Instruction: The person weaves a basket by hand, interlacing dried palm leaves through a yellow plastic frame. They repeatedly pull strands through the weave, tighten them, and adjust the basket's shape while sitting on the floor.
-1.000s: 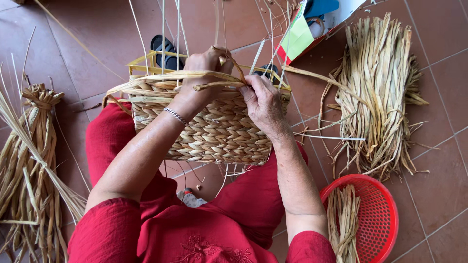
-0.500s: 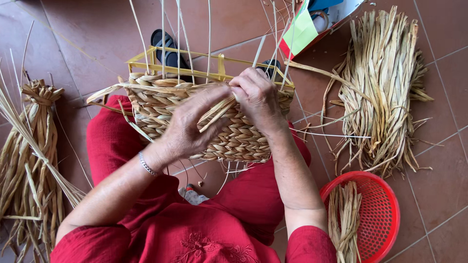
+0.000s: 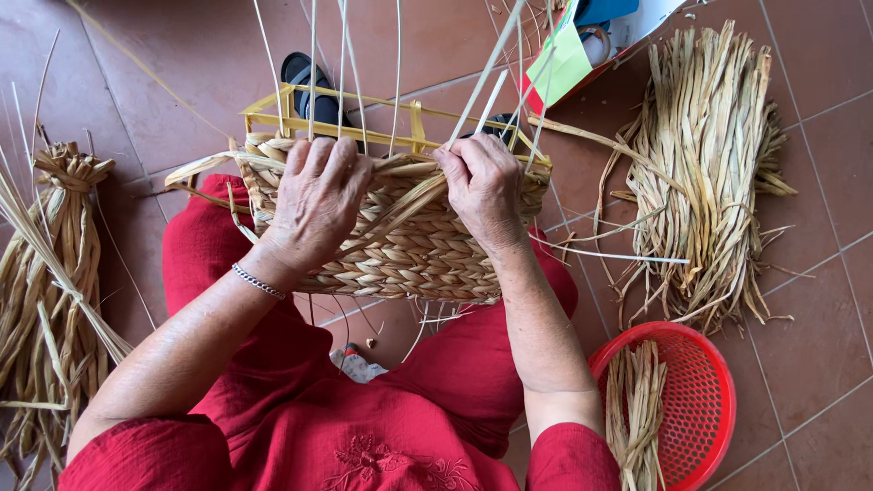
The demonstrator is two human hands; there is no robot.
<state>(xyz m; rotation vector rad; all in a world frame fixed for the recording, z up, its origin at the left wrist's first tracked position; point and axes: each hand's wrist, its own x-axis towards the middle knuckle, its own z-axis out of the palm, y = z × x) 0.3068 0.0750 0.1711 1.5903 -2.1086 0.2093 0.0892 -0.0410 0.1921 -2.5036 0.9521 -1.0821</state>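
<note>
Basket (image 3: 400,245) rim partly hidden beneath both hands' fingers (image 3: 318,168).

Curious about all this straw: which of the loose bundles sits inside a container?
The small bundle at lower right: it lies in the red basket. The big right pile and left tied bundle lie on the tiles.

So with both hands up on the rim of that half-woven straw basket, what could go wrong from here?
The thin pale upright stakes stand loose above the half-woven straw basket; the left hand pressing on the weave could bend or snap one. The flat straw strand running toward the right hand might slip and loosen the row. The basket rests on the lap against a yellow frame and could tip.
</note>
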